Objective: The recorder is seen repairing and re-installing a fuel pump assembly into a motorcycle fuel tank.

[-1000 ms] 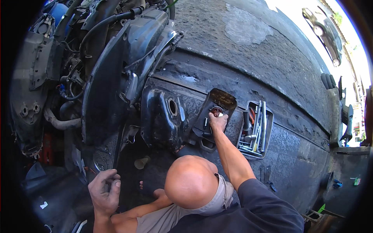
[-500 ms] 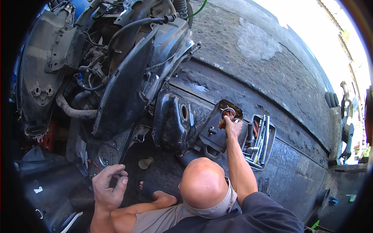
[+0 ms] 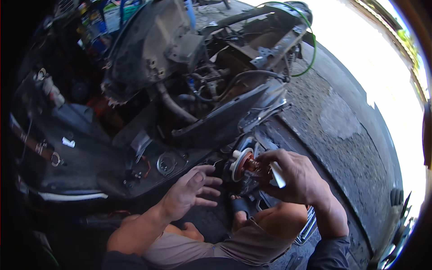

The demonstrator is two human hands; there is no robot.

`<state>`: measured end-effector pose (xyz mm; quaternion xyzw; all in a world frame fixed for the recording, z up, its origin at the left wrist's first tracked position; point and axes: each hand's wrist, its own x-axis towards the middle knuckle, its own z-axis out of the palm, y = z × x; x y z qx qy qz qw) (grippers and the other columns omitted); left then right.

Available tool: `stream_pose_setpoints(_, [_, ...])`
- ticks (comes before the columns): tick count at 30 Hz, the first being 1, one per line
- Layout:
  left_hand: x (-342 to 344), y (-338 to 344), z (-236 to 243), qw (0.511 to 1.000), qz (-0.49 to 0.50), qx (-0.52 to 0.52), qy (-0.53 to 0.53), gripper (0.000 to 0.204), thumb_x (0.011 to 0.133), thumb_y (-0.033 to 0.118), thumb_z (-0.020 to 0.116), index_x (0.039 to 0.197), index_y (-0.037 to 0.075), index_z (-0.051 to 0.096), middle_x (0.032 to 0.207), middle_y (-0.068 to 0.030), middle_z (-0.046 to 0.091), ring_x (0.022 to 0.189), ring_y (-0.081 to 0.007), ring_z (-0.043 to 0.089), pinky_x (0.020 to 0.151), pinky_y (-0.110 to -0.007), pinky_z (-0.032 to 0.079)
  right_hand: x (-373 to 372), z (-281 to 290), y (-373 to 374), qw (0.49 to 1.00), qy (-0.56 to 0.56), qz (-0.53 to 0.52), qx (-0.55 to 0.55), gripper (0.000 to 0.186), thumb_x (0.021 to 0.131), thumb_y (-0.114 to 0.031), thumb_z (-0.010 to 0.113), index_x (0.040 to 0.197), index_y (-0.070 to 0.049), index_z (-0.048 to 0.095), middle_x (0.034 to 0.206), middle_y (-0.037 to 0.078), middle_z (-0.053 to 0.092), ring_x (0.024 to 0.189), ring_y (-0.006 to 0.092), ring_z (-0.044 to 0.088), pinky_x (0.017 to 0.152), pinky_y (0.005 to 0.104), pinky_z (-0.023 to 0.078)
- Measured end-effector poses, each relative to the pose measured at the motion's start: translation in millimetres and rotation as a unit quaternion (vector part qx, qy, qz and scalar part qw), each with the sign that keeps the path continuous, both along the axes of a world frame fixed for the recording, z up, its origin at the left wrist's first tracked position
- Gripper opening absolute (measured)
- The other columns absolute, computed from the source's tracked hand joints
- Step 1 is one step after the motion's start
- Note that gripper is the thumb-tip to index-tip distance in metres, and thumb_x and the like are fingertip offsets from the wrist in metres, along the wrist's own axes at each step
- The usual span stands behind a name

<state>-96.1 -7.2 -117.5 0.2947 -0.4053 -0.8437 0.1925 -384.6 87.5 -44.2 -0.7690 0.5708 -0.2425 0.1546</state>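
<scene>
My right hand [image 3: 294, 177] grips a fuel pump unit [image 3: 244, 164] with a round white flange and reddish-brown, rusty-looking parts inside. A flat white piece [image 3: 277, 174] shows between its fingers, and the fingertips are partly hidden. My left hand [image 3: 189, 191] is raised to the left of the pump unit, apart from it, its fingers spread and nothing in them. Both hands are in front of my bent knees. Behind the pump unit, dark parts on the ground are mostly covered by it and my right hand.
A partly stripped motor scooter [image 3: 216, 85] with exposed hoses and panels stands ahead. To the left lie a large dark body panel [image 3: 85, 157] and a coiled cable ring [image 3: 166, 164]. A metal tool tray [image 3: 309, 227] is beside my right knee. A green hose [image 3: 313, 49] hangs at the back.
My right hand has lifted the pump unit from over the dark container toward me. My left hand has moved right, toward it, and its curled fingers have spread. The view has shifted left.
</scene>
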Motion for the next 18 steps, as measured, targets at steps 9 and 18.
stream_pose_setpoints(9, [27, 50, -32, 0.978, 0.127, 0.002, 0.167, 0.068, 0.096, 0.04, 0.067, 0.143, -0.004, 0.045, 0.122, -0.0144, 0.063, 0.101, -0.0181, 0.069, 0.086, -0.029, 0.06, 90, 12, -32, 0.968, 0.053, 0.236, -0.06, 0.054, 0.076, -0.018, 0.078, 0.121, -0.003, 0.052, 0.12, 0.015, 0.063, 0.104, 0.0304, 0.067, 0.084, 0.038, 0.054])
stream_pose_setpoints(18, [41, 74, -64, 0.885, 0.316, -0.315, 0.131, 0.076, 0.086, 0.047, 0.078, 0.133, -0.006, 0.05, 0.131, -0.0219, 0.059, 0.116, -0.0243, 0.064, 0.098, -0.037, 0.055, 105, -46, -32, 0.726, -0.644, -0.077, 0.227, 0.069, 0.097, -0.061, 0.05, 0.124, 0.002, 0.052, 0.107, 0.011, 0.061, 0.091, 0.0185, 0.063, 0.081, 0.0327, 0.054])
